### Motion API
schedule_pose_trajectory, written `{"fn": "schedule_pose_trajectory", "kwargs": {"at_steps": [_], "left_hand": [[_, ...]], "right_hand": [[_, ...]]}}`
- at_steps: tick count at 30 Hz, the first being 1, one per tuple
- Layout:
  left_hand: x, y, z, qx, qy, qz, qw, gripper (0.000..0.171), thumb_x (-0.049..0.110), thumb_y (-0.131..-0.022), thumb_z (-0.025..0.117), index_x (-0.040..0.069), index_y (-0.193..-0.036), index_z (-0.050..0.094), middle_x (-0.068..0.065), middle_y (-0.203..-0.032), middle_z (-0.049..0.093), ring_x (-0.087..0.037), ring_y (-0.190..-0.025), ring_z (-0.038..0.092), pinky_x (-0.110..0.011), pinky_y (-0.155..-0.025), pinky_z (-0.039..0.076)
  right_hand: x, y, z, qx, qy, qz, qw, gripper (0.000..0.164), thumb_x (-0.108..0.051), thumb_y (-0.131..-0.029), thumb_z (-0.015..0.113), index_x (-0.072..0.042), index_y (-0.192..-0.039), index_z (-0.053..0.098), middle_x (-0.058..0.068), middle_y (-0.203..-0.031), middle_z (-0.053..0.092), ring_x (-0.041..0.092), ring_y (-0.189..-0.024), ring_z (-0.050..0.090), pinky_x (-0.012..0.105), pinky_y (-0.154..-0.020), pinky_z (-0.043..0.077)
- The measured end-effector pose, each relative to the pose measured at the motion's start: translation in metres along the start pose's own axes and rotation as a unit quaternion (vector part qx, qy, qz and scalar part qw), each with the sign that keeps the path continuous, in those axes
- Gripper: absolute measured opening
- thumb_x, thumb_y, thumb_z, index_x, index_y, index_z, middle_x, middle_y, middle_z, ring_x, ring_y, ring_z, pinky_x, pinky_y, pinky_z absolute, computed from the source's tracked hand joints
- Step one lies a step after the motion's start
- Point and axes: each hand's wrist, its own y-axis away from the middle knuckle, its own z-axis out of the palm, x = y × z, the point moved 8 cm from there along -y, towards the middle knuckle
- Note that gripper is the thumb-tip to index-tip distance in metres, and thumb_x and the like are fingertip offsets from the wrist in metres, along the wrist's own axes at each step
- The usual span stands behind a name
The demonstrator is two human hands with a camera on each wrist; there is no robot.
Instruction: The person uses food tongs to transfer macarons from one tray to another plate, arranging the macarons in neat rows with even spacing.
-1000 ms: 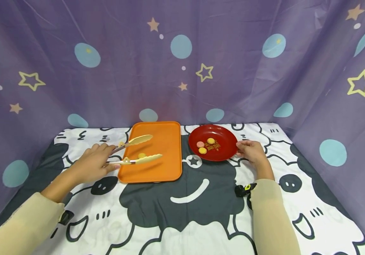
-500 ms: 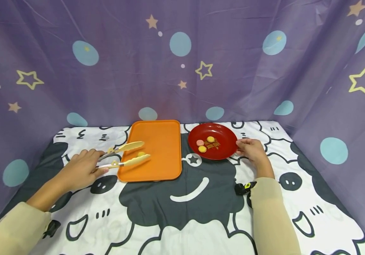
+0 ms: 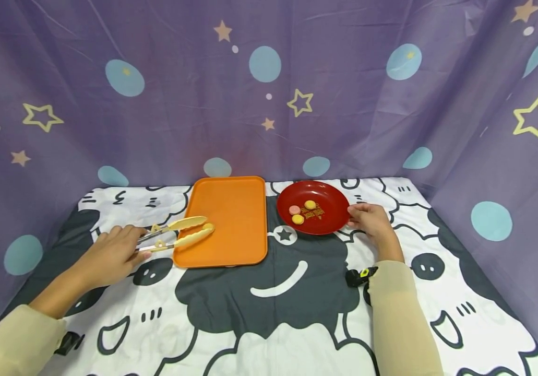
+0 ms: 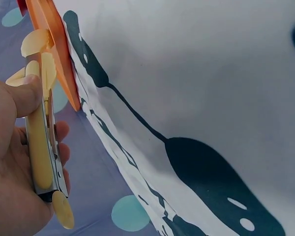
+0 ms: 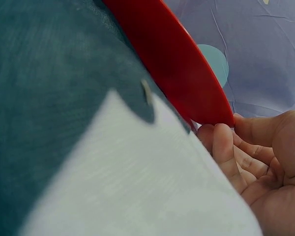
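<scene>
My left hand [image 3: 111, 257] grips yellow-tipped metal tongs [image 3: 193, 238], whose tips hang over the left side of an orange tray [image 3: 240, 219]. A small yellow macaron [image 3: 209, 227] shows near the tongs' ends; whether they squeeze it I cannot tell. In the left wrist view, the thumb lies along one arm of the tongs [image 4: 40, 147] and the fingers wrap the other side. My right hand [image 3: 371, 225] pinches the right rim of a red plate [image 3: 332, 203]. On this plate lie a pink macaron [image 3: 294, 210] and two yellow macarons [image 3: 310, 204].
A black-and-white cartoon cloth [image 3: 278, 313] covers the table beneath tray and plate. Behind the table's far edge hangs a purple curtain [image 3: 344, 104] with stars and blue spots. The plate stands just right of the tray.
My left hand has drawn back left and toward me with the tongs, and their tips have come closer together around the tray's yellow macaron. The right hand and plate stay put.
</scene>
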Motion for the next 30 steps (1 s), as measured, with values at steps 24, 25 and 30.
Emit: {"fn": "schedule_pose_trajectory", "kwargs": {"at_steps": [24,25,30], "left_hand": [[0.008,-0.006,-0.005,-0.005,-0.014,0.006,0.9999,0.051,0.034,-0.098,0.068,0.001,-0.133,0.051,-0.018,-0.125,0.060,-0.033,-0.100,0.050,-0.051,-0.079,0.039],[0.010,-0.007,-0.006,-0.005,-0.013,0.006,0.9999,0.051,0.034,-0.098,0.068,0.001,-0.133,0.051,-0.018,-0.125,0.060,-0.032,-0.100,0.050,-0.051,-0.080,0.039],[0.017,-0.016,-0.014,0.005,-0.013,0.017,0.9997,0.048,0.032,-0.098,0.068,0.004,-0.133,0.052,-0.015,-0.123,0.060,-0.031,-0.099,0.050,-0.049,-0.078,0.038]], "right_hand": [[-0.001,0.002,0.000,0.004,0.005,0.003,1.000,0.034,-0.008,-0.103,0.061,0.014,-0.127,0.056,-0.001,-0.086,0.065,0.007,-0.071,0.066,0.021,-0.069,0.057],[-0.001,0.002,0.000,0.003,0.005,0.002,1.000,0.034,-0.009,-0.103,0.061,0.015,-0.127,0.056,-0.001,-0.085,0.065,0.007,-0.071,0.066,0.021,-0.069,0.057],[-0.001,0.001,0.001,-0.002,0.000,-0.005,1.000,0.034,-0.005,-0.102,0.060,0.017,-0.127,0.055,-0.002,-0.084,0.065,0.007,-0.071,0.065,0.020,-0.068,0.057]]}}
